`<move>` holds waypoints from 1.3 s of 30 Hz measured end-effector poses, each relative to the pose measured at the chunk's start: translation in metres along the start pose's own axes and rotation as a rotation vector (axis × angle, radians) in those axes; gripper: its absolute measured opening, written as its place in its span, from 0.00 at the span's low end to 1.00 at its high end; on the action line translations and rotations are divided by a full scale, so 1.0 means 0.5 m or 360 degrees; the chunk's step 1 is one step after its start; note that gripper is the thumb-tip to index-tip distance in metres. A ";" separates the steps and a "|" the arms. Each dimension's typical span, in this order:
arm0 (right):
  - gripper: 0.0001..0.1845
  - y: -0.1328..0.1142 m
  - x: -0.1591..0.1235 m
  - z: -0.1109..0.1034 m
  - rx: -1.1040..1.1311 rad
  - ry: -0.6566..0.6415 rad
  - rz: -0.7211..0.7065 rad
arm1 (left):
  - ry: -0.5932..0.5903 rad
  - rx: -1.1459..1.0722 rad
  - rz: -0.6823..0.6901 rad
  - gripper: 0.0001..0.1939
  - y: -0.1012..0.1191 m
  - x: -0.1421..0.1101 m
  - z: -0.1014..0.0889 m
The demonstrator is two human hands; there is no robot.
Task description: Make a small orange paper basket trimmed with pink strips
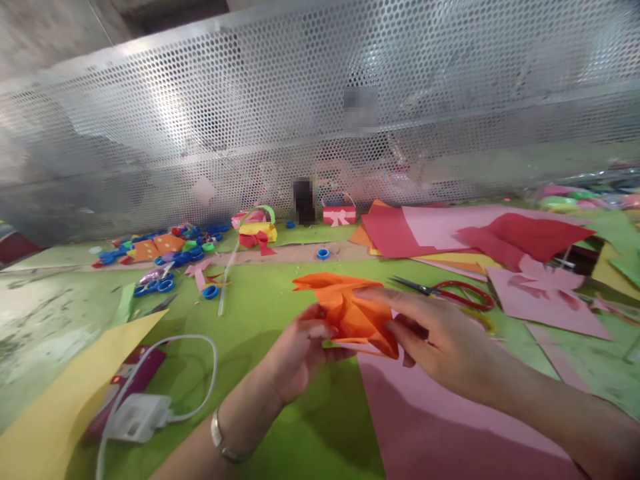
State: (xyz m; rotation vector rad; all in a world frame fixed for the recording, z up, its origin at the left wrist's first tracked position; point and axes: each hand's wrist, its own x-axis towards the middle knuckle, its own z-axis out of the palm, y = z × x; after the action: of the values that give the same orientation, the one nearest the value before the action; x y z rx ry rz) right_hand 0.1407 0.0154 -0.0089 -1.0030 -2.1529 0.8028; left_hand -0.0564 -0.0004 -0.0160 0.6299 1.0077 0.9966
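Observation:
Between my two hands is a folded piece of orange paper [350, 303], creased and partly opened out, held above the green work surface [260, 300]. My left hand [305, 347] grips its lower left side, thumb in front and fingers behind. At the right side, my right hand [430, 327] pinches the paper between thumb and fingers. A bit of light green and pink shows under the paper's lower edge. Below my right hand lies a large pink sheet [425, 413]. Scissors with red handles [463, 293] rest just beyond that hand.
Red and pink sheets [440, 230] are stacked at the back right. Small paper baskets [259, 232] [339, 215] stand before a perforated metal panel [240, 113]. Blue-handled scissors [163, 285] and trinkets lie at left. A white charger [140, 417] with its cable sits on a purple power strip [150, 370].

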 end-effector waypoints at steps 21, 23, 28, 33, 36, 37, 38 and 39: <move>0.10 -0.002 0.016 -0.041 0.0097 -0.0364 0.0143 | 0.0079 0.0102 0.0072 0.11 -0.002 0.000 0.000; 0.09 0.000 0.016 -0.041 0.0194 -0.0454 0.0170 | 0.0062 0.0113 0.0074 0.12 -0.002 -0.002 0.000; 0.04 0.009 0.015 -0.039 0.0214 -0.0533 0.0296 | 0.0100 0.0168 0.0061 0.11 -0.005 -0.004 0.003; 0.06 0.004 0.015 -0.044 0.0048 -0.0634 0.0206 | 0.0118 0.0175 0.0065 0.13 -0.008 -0.004 0.007; 0.05 0.001 0.015 -0.044 -0.0006 -0.0670 0.0121 | 0.0126 0.0193 0.0049 0.14 -0.009 -0.003 0.007; 0.06 0.002 0.014 -0.044 -0.0024 -0.0675 0.0137 | 0.0138 0.0207 0.0045 0.15 -0.010 -0.003 0.006; 0.07 0.004 0.014 -0.043 -0.0058 -0.0677 0.0166 | 0.0152 0.0224 0.0042 0.16 -0.010 -0.003 0.006; 0.07 0.006 0.014 -0.042 -0.0115 -0.0678 0.0192 | 0.0165 0.0244 0.0039 0.17 -0.010 -0.003 0.006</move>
State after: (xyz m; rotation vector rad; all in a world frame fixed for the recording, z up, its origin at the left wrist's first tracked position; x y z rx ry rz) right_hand 0.1538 0.0282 0.0039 -1.0829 -2.5112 1.0831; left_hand -0.0520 -0.0039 -0.0179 0.7239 1.1788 0.9874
